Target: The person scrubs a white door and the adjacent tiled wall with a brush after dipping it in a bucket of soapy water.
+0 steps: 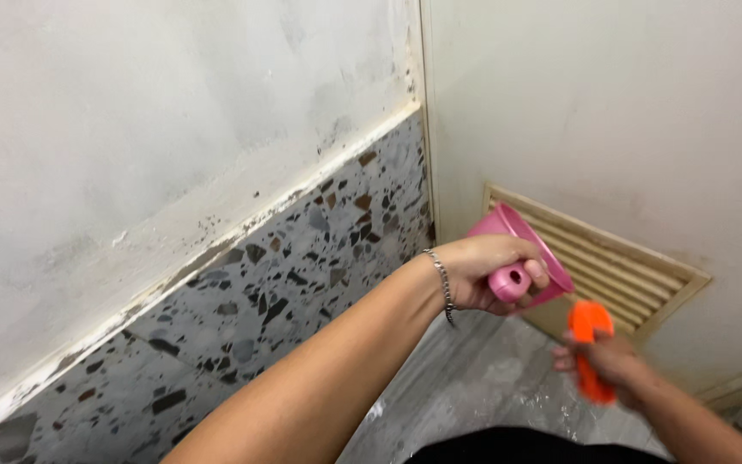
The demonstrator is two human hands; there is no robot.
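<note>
My left hand [487, 275] reaches forward and grips the handle of a pink plastic scoop cup [521, 249], held tilted in front of the door's vent. A metal chain bracelet [442, 283] hangs on that wrist. My right hand [611, 365], lower and to the right, is closed around an orange plastic tool [590, 344], blurred by motion; its exact kind cannot be told.
A cream door with a louvred vent [611, 262] stands at right. A white wall [156, 120] with a grey speckled terrazzo skirting [285, 275] runs along the left, with dark stains at the join. The floor [491, 369] below is grey and wet.
</note>
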